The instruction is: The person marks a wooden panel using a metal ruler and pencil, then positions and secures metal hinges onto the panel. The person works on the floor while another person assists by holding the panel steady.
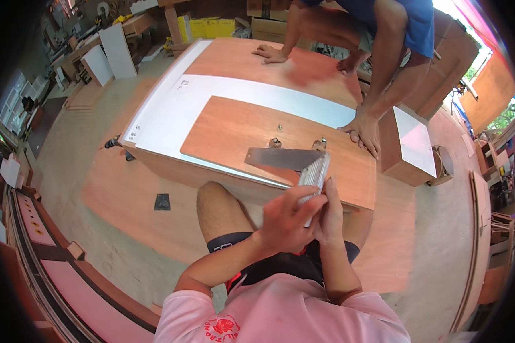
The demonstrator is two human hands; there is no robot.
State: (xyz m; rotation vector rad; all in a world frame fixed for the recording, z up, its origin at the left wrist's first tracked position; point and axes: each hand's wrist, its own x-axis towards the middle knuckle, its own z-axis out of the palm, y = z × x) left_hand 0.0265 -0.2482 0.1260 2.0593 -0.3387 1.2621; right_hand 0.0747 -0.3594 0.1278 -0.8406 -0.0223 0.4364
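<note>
A try square [313,177] with a silver handle and a flat grey blade is held above a reddish-brown wooden board [229,128]. My left hand [289,214] is closed round the handle's lower part, fingers across it. My right hand [329,211] grips the same handle from the right side, thumb up along it. The blade points left over the board's near half. Just beyond it, two small spots on the board [275,143] look like holes or fittings with shavings; I cannot tell which. The board lies on a large white-and-brown panel box [160,114].
Across the box crouches a person in blue [415,26], one hand [272,54] on the far panel, the other [363,131] on the board's right end. A power drill [113,143] is left of the box. A dark plate [162,202] lies on the floor; a white-topped box [409,146] stands right.
</note>
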